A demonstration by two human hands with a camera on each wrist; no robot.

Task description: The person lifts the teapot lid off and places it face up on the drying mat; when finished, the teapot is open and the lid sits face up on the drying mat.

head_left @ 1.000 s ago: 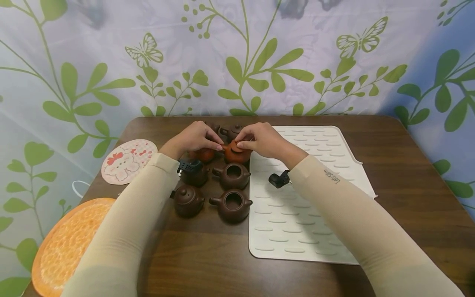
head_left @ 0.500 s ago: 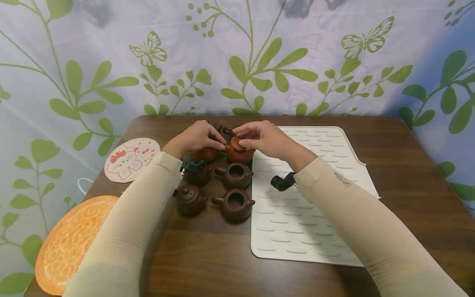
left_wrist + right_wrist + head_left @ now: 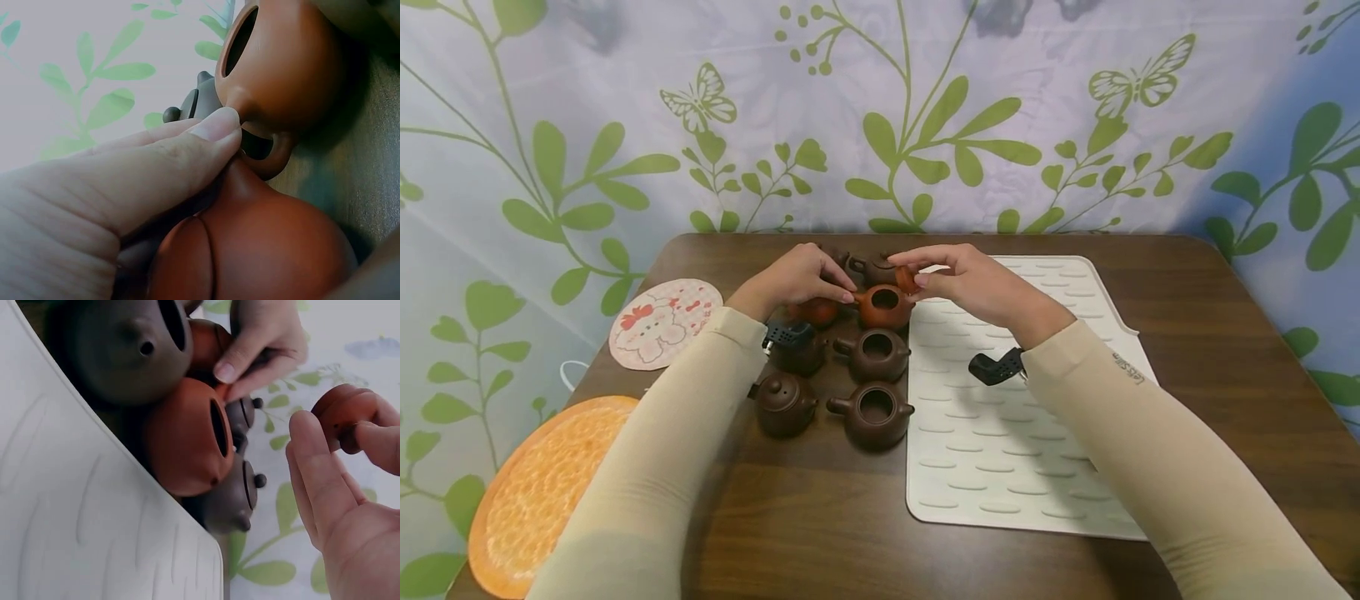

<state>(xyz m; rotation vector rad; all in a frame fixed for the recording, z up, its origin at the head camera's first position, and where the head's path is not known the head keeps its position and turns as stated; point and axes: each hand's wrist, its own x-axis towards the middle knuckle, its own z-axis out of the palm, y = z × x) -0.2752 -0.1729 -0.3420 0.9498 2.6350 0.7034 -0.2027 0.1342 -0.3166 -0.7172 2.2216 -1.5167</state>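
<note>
An orange-red clay teapot stands lidless on the table, its round opening facing up. My left hand pinches its handle side between thumb and fingers; the thumb lies against the handle. In my right hand is the small orange-red teapot lid, tilted and pinched by its knob, off to the right of the opening. A second orange-red teapot, with its lid on, sits just left of the first, partly hidden by the left hand.
Two dark brown lidless teapots, a middle one and a front one, stand nearer me. Lidded brown teapots are at the left and back. A white ridged mat lies right; an orange round pad and pink rabbit mat lie left.
My right hand has lifted the lid off the orange-red teapot and moved it right, tilting it. The teapot's opening now shows. The left hand stays on the handle.
</note>
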